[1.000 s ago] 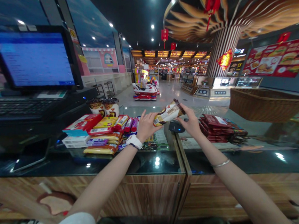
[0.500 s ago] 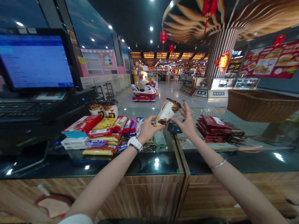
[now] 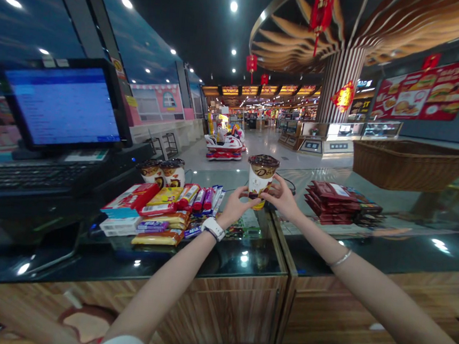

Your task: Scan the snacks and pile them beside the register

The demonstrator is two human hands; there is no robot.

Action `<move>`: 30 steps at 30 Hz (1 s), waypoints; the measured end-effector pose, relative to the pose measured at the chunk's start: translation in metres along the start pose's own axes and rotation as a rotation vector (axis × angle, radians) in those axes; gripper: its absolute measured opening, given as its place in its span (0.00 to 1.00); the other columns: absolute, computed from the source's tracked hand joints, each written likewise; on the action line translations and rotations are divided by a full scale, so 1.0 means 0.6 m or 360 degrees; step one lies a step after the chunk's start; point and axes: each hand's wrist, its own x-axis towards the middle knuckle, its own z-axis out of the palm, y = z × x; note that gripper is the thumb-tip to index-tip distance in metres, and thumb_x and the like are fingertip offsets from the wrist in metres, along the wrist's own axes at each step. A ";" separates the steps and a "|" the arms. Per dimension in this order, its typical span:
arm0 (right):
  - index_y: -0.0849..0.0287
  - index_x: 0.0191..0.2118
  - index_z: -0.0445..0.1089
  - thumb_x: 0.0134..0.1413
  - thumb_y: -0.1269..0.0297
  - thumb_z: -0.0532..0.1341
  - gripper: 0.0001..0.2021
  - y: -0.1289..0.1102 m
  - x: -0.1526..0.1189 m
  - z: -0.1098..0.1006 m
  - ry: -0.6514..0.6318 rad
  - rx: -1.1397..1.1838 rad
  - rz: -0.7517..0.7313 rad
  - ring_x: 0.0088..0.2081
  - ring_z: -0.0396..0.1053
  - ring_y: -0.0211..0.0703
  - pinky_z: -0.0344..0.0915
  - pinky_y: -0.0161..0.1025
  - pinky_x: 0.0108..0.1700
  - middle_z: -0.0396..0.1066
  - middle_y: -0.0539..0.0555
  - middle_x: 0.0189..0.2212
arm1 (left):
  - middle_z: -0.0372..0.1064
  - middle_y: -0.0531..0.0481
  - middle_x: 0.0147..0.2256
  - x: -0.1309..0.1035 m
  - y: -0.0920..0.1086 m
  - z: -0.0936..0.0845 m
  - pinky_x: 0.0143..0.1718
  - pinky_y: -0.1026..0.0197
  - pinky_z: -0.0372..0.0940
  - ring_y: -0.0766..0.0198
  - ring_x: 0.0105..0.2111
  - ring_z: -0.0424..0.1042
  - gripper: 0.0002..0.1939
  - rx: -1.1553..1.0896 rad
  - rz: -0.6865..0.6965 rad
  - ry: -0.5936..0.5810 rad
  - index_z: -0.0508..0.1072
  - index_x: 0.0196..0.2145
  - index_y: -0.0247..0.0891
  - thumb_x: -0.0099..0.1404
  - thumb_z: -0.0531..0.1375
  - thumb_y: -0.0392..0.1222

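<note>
A white and brown Dove cup point(image 3: 260, 177) stands upright between my two hands, above the glass counter. My left hand point(image 3: 238, 205) grips its lower left side, and my right hand point(image 3: 283, 198) grips its lower right side. Left of my hands, candy bars and snack packets point(image 3: 170, 209) lie in a pile beside red and white boxes point(image 3: 130, 201). Behind that pile stand two similar cups point(image 3: 173, 173). To the right of my right hand is a stack of dark red packets point(image 3: 329, 202).
A monitor point(image 3: 62, 106) and keyboard point(image 3: 32, 176) occupy the left side, with a dark phone-like device point(image 3: 56, 245) near the front edge. A wicker basket point(image 3: 415, 167) sits at the far right. Beyond the counter is a red and white ride point(image 3: 224, 145).
The cup has turned from tilted to upright, its Dove label now facing me. My right hand, open beside it before, has closed on the cup. The view has shifted slightly.
</note>
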 end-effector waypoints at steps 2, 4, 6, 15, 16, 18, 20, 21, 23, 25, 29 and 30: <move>0.50 0.61 0.56 0.40 0.49 0.73 0.43 -0.001 -0.002 0.002 -0.0001 0.0019 -0.0024 0.46 0.75 0.52 0.72 0.52 0.50 0.73 0.59 0.49 | 0.73 0.41 0.48 -0.001 0.001 -0.001 0.48 0.55 0.69 0.58 0.44 0.74 0.25 0.0060 0.0088 0.0083 0.72 0.48 0.35 0.55 0.70 0.47; 0.50 0.61 0.57 0.40 0.50 0.74 0.42 -0.002 -0.004 0.003 -0.0015 0.0042 -0.0037 0.48 0.74 0.53 0.72 0.53 0.50 0.72 0.60 0.50 | 0.72 0.42 0.48 -0.002 0.004 -0.002 0.48 0.55 0.69 0.58 0.44 0.74 0.27 0.0124 0.0187 0.0126 0.71 0.49 0.35 0.55 0.71 0.48; 0.49 0.62 0.56 0.41 0.51 0.73 0.42 -0.004 -0.005 0.003 -0.0048 0.0066 -0.0046 0.49 0.74 0.53 0.72 0.53 0.50 0.72 0.59 0.51 | 0.71 0.42 0.48 -0.003 0.008 -0.001 0.49 0.55 0.69 0.57 0.45 0.73 0.27 0.0170 0.0254 0.0139 0.71 0.50 0.36 0.56 0.70 0.50; 0.47 0.60 0.56 0.43 0.54 0.72 0.39 -0.014 -0.005 0.016 -0.0105 0.0015 -0.0078 0.49 0.73 0.50 0.71 0.52 0.52 0.69 0.58 0.54 | 0.70 0.42 0.50 -0.003 0.001 -0.007 0.50 0.53 0.69 0.56 0.48 0.72 0.24 0.0371 0.0319 0.0106 0.69 0.54 0.37 0.63 0.65 0.48; 0.47 0.60 0.56 0.42 0.54 0.73 0.40 -0.011 -0.002 0.020 -0.0103 -0.0002 -0.0080 0.48 0.74 0.50 0.70 0.53 0.53 0.69 0.57 0.53 | 0.70 0.42 0.50 -0.002 -0.001 -0.013 0.50 0.54 0.69 0.57 0.47 0.73 0.23 0.0421 0.0312 0.0077 0.69 0.54 0.37 0.64 0.65 0.47; 0.49 0.58 0.58 0.39 0.53 0.74 0.40 -0.003 0.008 0.029 -0.0075 -0.0065 -0.0077 0.46 0.74 0.50 0.70 0.54 0.53 0.71 0.57 0.50 | 0.71 0.42 0.49 0.001 -0.002 -0.026 0.50 0.54 0.69 0.57 0.46 0.73 0.23 0.0549 0.0326 0.0024 0.68 0.55 0.37 0.65 0.64 0.45; 0.51 0.56 0.60 0.36 0.53 0.75 0.40 0.003 0.021 0.040 -0.0034 -0.0155 -0.0094 0.45 0.75 0.51 0.70 0.55 0.52 0.72 0.58 0.49 | 0.72 0.42 0.49 0.004 0.001 -0.044 0.51 0.52 0.67 0.56 0.46 0.73 0.22 0.0721 0.0338 -0.0001 0.68 0.54 0.36 0.65 0.63 0.44; 0.52 0.56 0.61 0.35 0.53 0.75 0.40 0.005 0.028 0.047 -0.0018 -0.0201 -0.0122 0.45 0.75 0.52 0.70 0.56 0.52 0.72 0.58 0.49 | 0.73 0.42 0.48 0.005 0.004 -0.054 0.52 0.51 0.66 0.56 0.46 0.73 0.20 0.0819 0.0330 0.0006 0.69 0.53 0.36 0.65 0.63 0.43; 0.52 0.56 0.61 0.36 0.53 0.75 0.39 0.006 0.041 0.066 -0.0002 -0.0278 -0.0221 0.45 0.74 0.53 0.69 0.56 0.52 0.72 0.58 0.50 | 0.74 0.43 0.47 0.005 0.014 -0.074 0.56 0.48 0.63 0.54 0.48 0.73 0.17 0.1007 0.0307 0.0061 0.70 0.51 0.36 0.65 0.63 0.42; 0.52 0.57 0.61 0.38 0.53 0.74 0.39 0.002 0.055 0.089 0.0037 -0.0345 -0.0360 0.48 0.73 0.54 0.69 0.56 0.53 0.71 0.58 0.51 | 0.74 0.44 0.48 0.003 0.025 -0.096 0.60 0.46 0.58 0.54 0.50 0.72 0.15 0.1173 0.0303 0.0141 0.70 0.50 0.37 0.67 0.61 0.41; 0.52 0.59 0.61 0.43 0.54 0.72 0.36 -0.002 0.083 0.144 0.0155 -0.0463 -0.0614 0.53 0.69 0.57 0.67 0.57 0.56 0.69 0.60 0.54 | 0.75 0.42 0.47 -0.003 0.042 -0.141 0.64 0.48 0.54 0.54 0.51 0.71 0.12 0.1505 0.0254 0.0279 0.70 0.49 0.36 0.68 0.59 0.41; 0.53 0.59 0.61 0.44 0.55 0.71 0.36 0.000 0.090 0.158 0.0170 -0.0477 -0.0653 0.54 0.68 0.57 0.67 0.57 0.56 0.69 0.60 0.54 | 0.75 0.42 0.47 -0.004 0.043 -0.152 0.64 0.47 0.52 0.54 0.51 0.71 0.12 0.1590 0.0228 0.0310 0.71 0.49 0.35 0.69 0.58 0.41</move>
